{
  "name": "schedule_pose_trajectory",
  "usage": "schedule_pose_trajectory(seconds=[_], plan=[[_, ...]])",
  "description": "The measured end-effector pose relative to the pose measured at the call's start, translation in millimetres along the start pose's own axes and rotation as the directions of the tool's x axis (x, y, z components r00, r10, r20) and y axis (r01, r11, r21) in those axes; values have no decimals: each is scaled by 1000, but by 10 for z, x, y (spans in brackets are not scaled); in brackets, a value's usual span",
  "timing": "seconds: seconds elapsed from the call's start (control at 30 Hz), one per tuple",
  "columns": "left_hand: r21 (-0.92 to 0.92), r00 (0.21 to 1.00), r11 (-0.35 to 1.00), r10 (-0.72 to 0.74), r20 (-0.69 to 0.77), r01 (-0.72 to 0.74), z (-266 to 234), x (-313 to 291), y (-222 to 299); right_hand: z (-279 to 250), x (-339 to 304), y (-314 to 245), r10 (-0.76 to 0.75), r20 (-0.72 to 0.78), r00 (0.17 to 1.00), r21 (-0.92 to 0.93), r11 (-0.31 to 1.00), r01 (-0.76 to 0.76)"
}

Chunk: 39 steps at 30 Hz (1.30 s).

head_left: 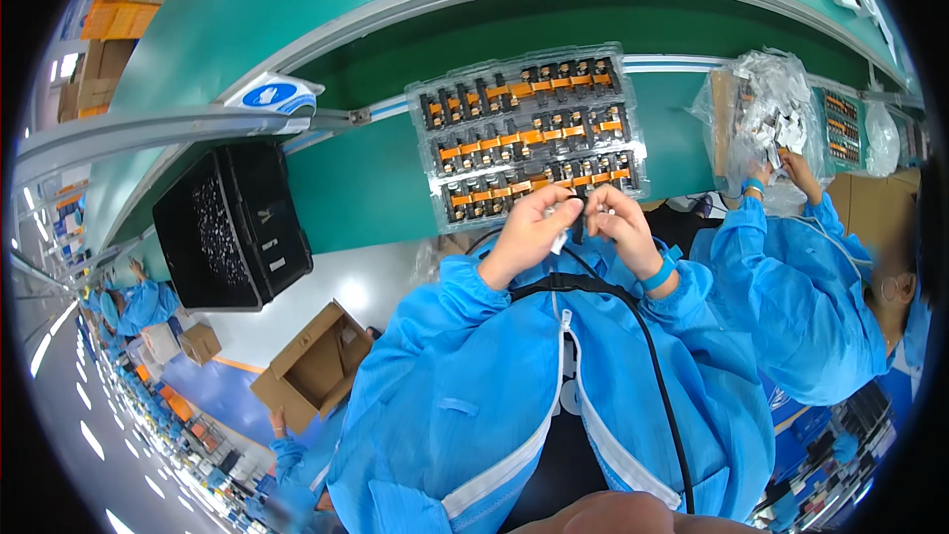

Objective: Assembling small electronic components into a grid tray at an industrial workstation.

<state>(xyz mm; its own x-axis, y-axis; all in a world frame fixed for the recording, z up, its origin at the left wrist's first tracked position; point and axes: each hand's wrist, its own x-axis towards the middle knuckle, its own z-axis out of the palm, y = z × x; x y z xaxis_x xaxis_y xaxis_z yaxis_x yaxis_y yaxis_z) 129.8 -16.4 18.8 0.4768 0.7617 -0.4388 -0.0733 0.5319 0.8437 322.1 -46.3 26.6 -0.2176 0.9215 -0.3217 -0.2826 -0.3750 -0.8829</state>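
The small dark part you are working on is mostly hidden by your own fingers, so its full shape can't be made out; it sits between your two hands, in front of the near edge of the clear plastic tray. Your left hand has thumb and forefinger pinched on it, with a white scrap poking out below. Your right hand is curled at its other side, but you cannot tell whether those fingertips grip it or merely touch it.

The thin, glossy tray carries three rows of black components joined by flat orange strips, and your hands cover a bit of the nearest row. The bench under it is smooth, matte green. To your left, a rigid black bin stands tilted, its heap of tiny pieces too fine to tell apart. To your right, a co-worker's hand is at a crumpled clear bag, whose contents blur behind the creased film.
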Motion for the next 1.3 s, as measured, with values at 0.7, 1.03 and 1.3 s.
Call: schedule_pose_trajectory(seconds=[0.7,1.03,1.3], plan=[[-323,997,943,-81,0,76,-373,-119,-359,-733,1154,-259,-65,-92,994,-971,226,-75],[-475,988,878,-121,-93,63,-512,-168,-314,-838,1162,-319,152,-180,972,-894,387,-226],[-448,969,893,-146,-197,43,-479,-173,-333,-737,1179,-307,20,-151,988,-974,167,-153]])
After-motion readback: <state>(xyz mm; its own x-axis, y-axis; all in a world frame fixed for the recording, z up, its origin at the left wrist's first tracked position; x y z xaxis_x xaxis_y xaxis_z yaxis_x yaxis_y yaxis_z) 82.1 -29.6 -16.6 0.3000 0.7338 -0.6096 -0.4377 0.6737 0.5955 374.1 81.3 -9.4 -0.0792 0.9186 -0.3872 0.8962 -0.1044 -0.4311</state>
